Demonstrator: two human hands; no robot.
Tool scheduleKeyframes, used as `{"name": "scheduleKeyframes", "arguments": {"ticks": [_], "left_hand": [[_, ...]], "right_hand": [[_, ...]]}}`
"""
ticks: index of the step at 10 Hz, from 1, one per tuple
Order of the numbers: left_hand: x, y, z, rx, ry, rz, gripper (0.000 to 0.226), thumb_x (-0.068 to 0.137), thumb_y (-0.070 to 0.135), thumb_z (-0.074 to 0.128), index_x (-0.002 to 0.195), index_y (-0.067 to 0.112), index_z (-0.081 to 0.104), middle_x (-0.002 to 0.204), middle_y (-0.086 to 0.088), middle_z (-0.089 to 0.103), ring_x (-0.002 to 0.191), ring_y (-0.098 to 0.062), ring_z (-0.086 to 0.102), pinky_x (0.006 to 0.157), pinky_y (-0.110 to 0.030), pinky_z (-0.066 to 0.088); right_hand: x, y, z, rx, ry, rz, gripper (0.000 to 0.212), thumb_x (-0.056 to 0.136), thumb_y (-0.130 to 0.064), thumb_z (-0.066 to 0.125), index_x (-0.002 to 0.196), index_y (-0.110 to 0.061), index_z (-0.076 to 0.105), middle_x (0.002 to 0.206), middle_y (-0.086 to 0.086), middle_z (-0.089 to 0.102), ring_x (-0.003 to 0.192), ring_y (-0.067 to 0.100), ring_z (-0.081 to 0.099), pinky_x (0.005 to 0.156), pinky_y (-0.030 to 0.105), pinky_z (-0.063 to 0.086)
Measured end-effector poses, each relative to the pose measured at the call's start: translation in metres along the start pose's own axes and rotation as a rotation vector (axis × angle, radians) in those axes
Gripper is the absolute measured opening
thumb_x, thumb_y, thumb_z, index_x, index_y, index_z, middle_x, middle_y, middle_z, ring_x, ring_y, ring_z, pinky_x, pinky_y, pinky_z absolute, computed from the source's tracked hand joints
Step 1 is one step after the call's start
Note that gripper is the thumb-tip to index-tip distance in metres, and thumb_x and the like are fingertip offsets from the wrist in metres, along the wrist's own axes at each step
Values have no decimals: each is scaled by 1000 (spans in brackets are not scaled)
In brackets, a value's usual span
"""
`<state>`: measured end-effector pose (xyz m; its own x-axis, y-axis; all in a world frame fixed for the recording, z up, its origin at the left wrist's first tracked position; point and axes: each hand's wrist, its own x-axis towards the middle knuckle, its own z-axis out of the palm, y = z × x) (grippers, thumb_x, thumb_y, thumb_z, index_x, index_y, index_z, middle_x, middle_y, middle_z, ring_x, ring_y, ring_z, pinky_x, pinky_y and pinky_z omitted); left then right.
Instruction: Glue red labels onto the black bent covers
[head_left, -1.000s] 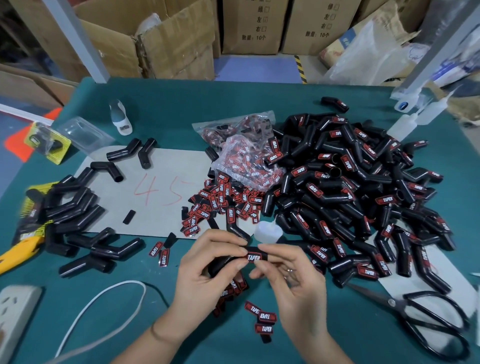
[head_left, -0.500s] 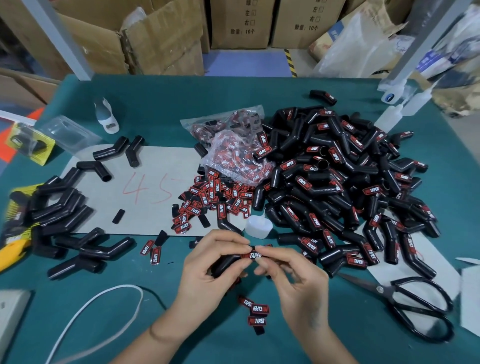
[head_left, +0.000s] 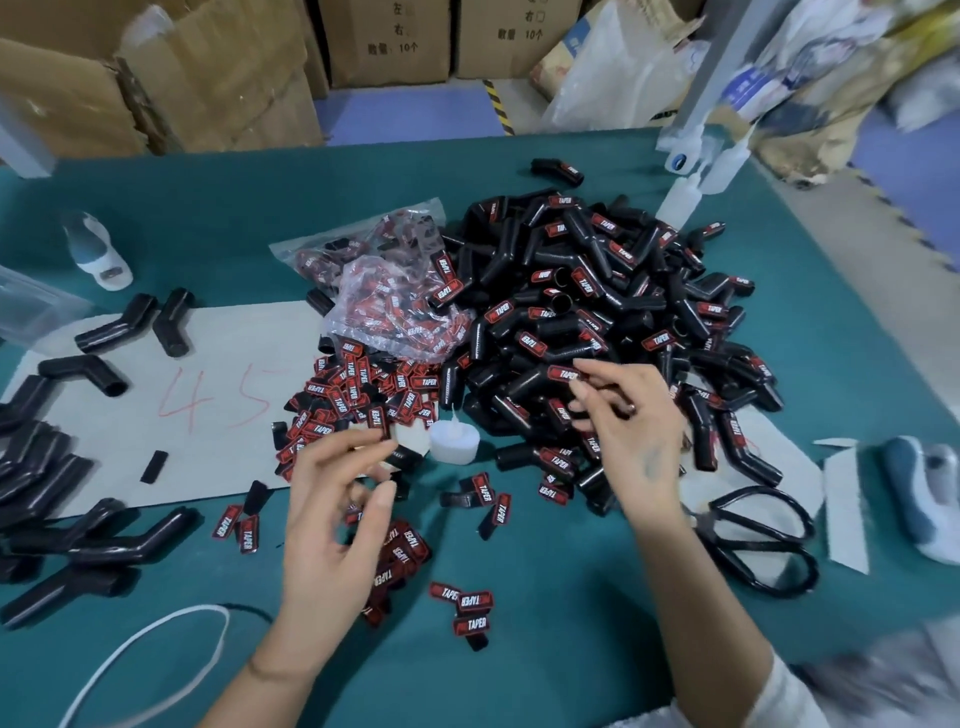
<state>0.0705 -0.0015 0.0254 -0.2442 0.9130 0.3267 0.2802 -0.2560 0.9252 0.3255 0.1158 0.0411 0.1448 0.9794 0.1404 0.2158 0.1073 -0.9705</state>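
My right hand (head_left: 639, 441) reaches over the front of a big pile of labelled black bent covers (head_left: 597, 291). Its thumb and forefinger pinch the end of one labelled cover (head_left: 524, 384) that lies on the pile's edge. Over the green table, my left hand (head_left: 332, 519) hovers with loosely curled fingers and holds nothing. A heap of loose red labels (head_left: 358, 395) lies just beyond it, and three more labels (head_left: 467, 608) lie nearer me. Unlabelled black covers (head_left: 52, 467) are stacked at the left. A small white glue bottle (head_left: 453, 441) stands between my hands.
Two plastic bags of labels (head_left: 395, 291) lie behind the loose heap. A grey card marked 45 (head_left: 208, 395) lies at the left. Black scissors (head_left: 758, 540) rest at the right, a white cable (head_left: 145, 649) at the near left. Squeeze bottles (head_left: 680, 197) stand back right.
Both hands held one cover in front of me before. My right hand has carried it up to the pile, and my left hand has let go and opened.
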Motion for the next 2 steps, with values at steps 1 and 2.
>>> {"name": "scheduleKeyframes", "arguments": {"ticks": [1, 2], "left_hand": [[2, 4, -3, 58, -26, 16, 29, 101, 21, 57, 119, 37, 72, 123, 5, 62, 113, -21, 62, 90, -32, 53], [-2, 15, -2, 63, -178, 40, 23, 101, 20, 56, 110, 29, 76, 110, 11, 68, 103, -15, 66, 90, -25, 51]], "right_hand": [[-5, 2, -2, -118, 16, -27, 33, 96, -12, 75, 111, -41, 76, 108, -17, 51, 86, 10, 68, 72, 25, 62], [-17, 0, -20, -182, 101, -108, 40, 95, -11, 74, 114, -46, 73, 109, -21, 49, 89, 8, 63, 73, 20, 59]]}}
